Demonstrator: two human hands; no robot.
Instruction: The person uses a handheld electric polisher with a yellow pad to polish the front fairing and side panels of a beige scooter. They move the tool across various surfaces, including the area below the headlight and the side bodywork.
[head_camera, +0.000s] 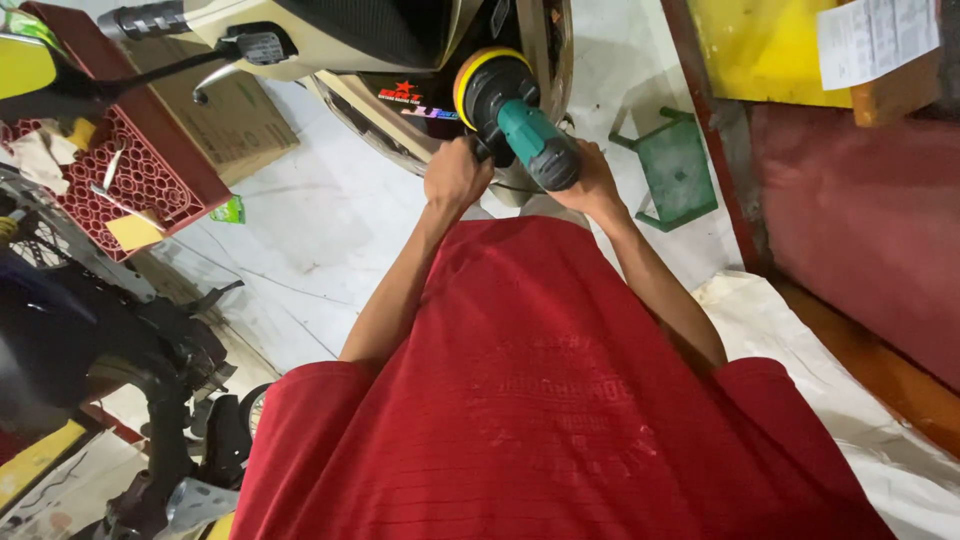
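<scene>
I hold a teal and black power polisher (528, 128) with a round yellow-rimmed pad (478, 72). The pad rests against the cream side panel of a scooter (350, 60) in front of me. My left hand (455, 175) is wrapped around the polisher's black side handle. My right hand (592, 180) grips the teal body from the right. My red shirt fills the lower part of the view.
A red plastic crate (140, 170) with tools and a cardboard box (235, 115) stand at the left. A small green stool (672, 165) sits on the white floor at the right. A dark motorcycle (110, 350) is at lower left, a red and yellow wall at right.
</scene>
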